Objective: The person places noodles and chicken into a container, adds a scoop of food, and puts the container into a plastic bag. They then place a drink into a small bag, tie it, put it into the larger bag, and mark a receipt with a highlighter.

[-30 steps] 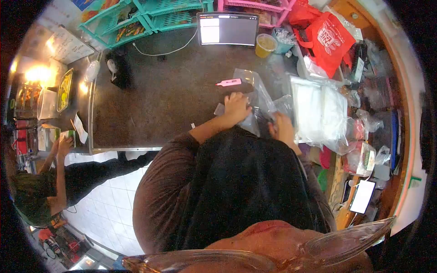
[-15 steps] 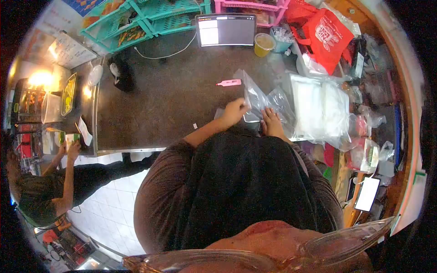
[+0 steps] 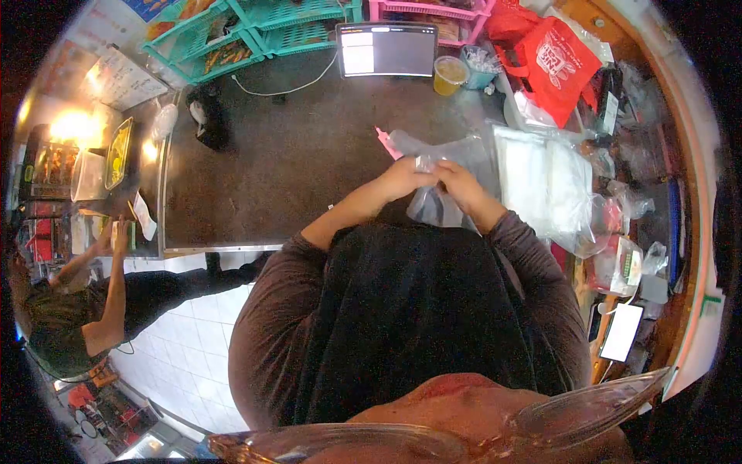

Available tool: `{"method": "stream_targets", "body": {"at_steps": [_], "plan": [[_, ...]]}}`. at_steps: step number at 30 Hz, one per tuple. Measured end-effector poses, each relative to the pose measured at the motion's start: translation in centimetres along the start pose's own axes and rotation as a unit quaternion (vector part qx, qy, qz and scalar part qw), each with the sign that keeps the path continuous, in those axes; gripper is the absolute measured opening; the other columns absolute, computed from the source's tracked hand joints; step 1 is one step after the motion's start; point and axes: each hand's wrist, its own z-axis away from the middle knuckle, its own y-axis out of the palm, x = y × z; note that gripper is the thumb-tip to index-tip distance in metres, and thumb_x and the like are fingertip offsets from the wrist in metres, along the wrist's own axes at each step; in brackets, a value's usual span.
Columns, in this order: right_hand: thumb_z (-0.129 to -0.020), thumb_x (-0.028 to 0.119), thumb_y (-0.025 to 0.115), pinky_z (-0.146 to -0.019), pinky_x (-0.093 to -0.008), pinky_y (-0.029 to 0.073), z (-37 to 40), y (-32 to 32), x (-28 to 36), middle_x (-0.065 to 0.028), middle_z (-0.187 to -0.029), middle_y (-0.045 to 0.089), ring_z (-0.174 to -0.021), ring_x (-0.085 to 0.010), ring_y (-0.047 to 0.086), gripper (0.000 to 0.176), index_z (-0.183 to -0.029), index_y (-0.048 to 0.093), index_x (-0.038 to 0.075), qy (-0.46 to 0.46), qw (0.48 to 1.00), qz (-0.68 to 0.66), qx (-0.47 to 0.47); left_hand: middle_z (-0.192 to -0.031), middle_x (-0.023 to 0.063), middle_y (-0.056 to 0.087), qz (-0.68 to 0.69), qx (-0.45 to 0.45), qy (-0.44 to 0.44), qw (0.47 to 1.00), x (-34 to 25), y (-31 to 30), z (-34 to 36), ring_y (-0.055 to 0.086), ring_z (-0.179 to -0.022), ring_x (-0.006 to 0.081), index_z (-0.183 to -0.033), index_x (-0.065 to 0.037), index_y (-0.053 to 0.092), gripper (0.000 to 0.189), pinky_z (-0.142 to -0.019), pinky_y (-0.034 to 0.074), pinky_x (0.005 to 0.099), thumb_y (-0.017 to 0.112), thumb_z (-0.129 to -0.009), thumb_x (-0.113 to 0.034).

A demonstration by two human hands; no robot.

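A clear plastic bag point(image 3: 444, 207) is pinched between my two hands above the front edge of the dark table point(image 3: 286, 155). My left hand point(image 3: 407, 176) is closed on its left side, and my right hand point(image 3: 461, 185) is closed on it just beside, the fingertips nearly meeting. Part of the bag hangs below my hands and part spreads behind them. Just beyond my left hand lies a pink marker point(image 3: 385, 141), partly covered by the plastic. On the right rests a stack of clear plastic bags point(image 3: 541, 178).
At the back stand a tablet point(image 3: 386, 52), a cup of yellow liquid point(image 3: 449, 76) and teal baskets point(image 3: 297, 35). A red bag point(image 3: 558, 66) sits back right. Far left, another person point(image 3: 69, 309) handles something small beside a tray point(image 3: 117, 155). A phone point(image 3: 621, 332) lies at right.
My hands have come together and lifted slightly, gathering the plastic bag between them. The pink marker has turned to a slant. The other person's hands have shifted slightly.
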Motion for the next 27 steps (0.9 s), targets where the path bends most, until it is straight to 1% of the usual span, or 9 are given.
{"method": "stream_targets", "body": {"at_steps": [4,6,10,15,17,18,22,25,27], "plan": [[-0.082,0.013,0.052,-0.068,-0.0274,0.047,-1.1,-1.6,-3.8,-0.0086,-0.083,0.059,-0.077,-0.0176,0.057,0.008,-0.084,0.054,0.005,-0.173,0.973,-0.126,-0.083,-0.089,0.0043,0.061,-0.007,0.060,-0.143,0.988,-0.1,-2.4,0.9,0.055,-0.078,0.0149,-0.094,0.000,0.059,0.020,-0.073,0.045,0.0299,0.052,-0.080,-0.014],[-0.081,0.009,0.053,-0.070,-0.0298,0.049,2.4,-0.6,1.5,-0.0073,-0.083,0.058,-0.077,-0.0177,0.057,0.002,-0.082,0.052,0.007,-0.113,0.899,-0.415,-0.081,-0.073,0.0101,0.060,-0.149,-0.048,-0.067,0.985,2.9,-3.4,1.7,0.057,-0.069,0.0215,-0.084,-0.002,0.061,0.024,-0.061,0.044,0.0360,0.053,-0.078,-0.024],[-0.085,0.017,0.049,-0.067,-0.0282,0.047,5.5,-3.5,4.5,-0.0041,-0.075,0.056,-0.070,-0.0166,0.056,0.009,-0.082,0.051,0.008,-0.151,0.852,-0.501,0.022,-0.073,0.0188,0.058,-0.359,-0.179,-0.147,0.904,5.3,-6.9,3.7,0.057,-0.070,0.0330,-0.077,-0.003,0.060,0.031,-0.061,0.043,0.0396,0.056,-0.074,-0.034],[-0.075,0.015,0.061,-0.055,-0.0294,0.042,11.7,-0.2,6.6,0.0011,-0.062,0.048,-0.057,-0.0140,0.049,0.012,-0.076,0.050,0.010,-0.174,0.953,-0.234,0.084,-0.070,0.0108,0.059,-0.267,-0.326,-0.256,0.870,-0.6,-10.7,5.6,0.059,-0.068,0.0179,-0.072,-0.001,0.057,0.021,-0.058,0.045,0.0349,0.051,-0.079,-0.019],[-0.070,0.017,0.065,-0.055,-0.0332,0.042,11.7,-1.0,6.9,-0.0053,-0.064,0.053,-0.061,-0.0196,0.054,0.019,-0.070,0.049,0.007,-0.213,0.945,0.232,0.091,-0.072,0.0079,0.059,0.102,-0.451,-0.156,0.873,-2.8,-10.6,5.4,0.058,-0.062,0.0188,-0.081,-0.002,0.055,0.016,-0.055,0.046,0.0330,0.049,-0.079,-0.016],[-0.070,0.017,0.064,-0.056,-0.0339,0.043,10.8,-1.0,6.9,-0.0083,-0.066,0.055,-0.064,-0.0222,0.056,0.019,-0.071,0.049,0.006,-0.191,0.929,0.315,0.026,-0.073,0.0064,0.059,0.284,-0.487,-0.092,0.821,-3.5,-10.6,5.2,0.057,-0.059,0.0193,-0.086,-0.002,0.054,0.016,-0.054,0.046,0.0320,0.049,-0.079,-0.014],[-0.069,0.015,0.060,-0.067,-0.0365,0.043,2.6,-4.3,-0.1,-0.0154,-0.078,0.058,-0.075,-0.0280,0.056,0.027,-0.087,0.051,-0.002,-0.151,0.844,0.464,-0.221,-0.078,0.0067,0.058,0.490,-0.245,-0.054,0.835,-4.9,-11.7,6.4,0.056,-0.061,0.0187,-0.102,-0.003,0.046,0.024,-0.055,0.047,0.0289,0.044,-0.078,-0.007],[-0.076,0.017,0.054,-0.066,-0.0335,0.046,-0.6,-6.8,-0.8,-0.0135,-0.079,0.059,-0.073,-0.0256,0.057,0.024,-0.093,0.052,0.001,-0.166,0.911,0.128,-0.354,-0.076,0.0077,0.056,0.571,0.070,-0.029,0.817,-5.9,-9.3,8.3,0.055,-0.069,0.0193,-0.104,-0.003,0.045,0.027,-0.061,0.046,0.0319,0.047,-0.078,-0.009],[-0.079,0.017,0.049,-0.064,-0.0330,0.047,-2.2,-7.0,-0.2,-0.0136,-0.076,0.060,-0.069,-0.0252,0.058,0.017,-0.086,0.057,0.004,-0.173,0.891,-0.224,-0.355,-0.075,0.0076,0.056,0.150,-0.004,-0.088,0.985,-7.5,-6.8,9.7,0.055,-0.069,0.0203,-0.103,-0.002,0.046,0.029,-0.062,0.045,0.0338,0.051,-0.077,-0.014]]}}
